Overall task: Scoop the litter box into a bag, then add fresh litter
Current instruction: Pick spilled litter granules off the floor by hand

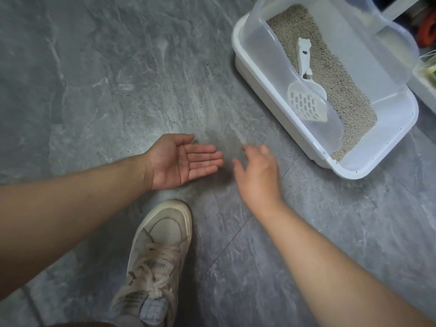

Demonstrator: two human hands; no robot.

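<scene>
A white litter box [264,74] with a clear high rim stands on the floor at the upper right, holding beige litter [335,74]. A white slotted scoop [306,95] lies inside it, leaning on the near wall. My left hand [184,161] lies palm up on the floor with straight fingers and a few grains on the palm. My right hand [257,171], blurred by motion, hovers palm down just to its right, fingers loosely bent near the floor, holding nothing I can see. Scattered litter grains [165,107] dot the floor ahead of both hands.
The floor is grey stone-look tile [94,67]. My cream sneaker [155,256] stands just behind the hands. At the right edge, beside the litter box, are a clear container [427,72] and an orange object [427,29].
</scene>
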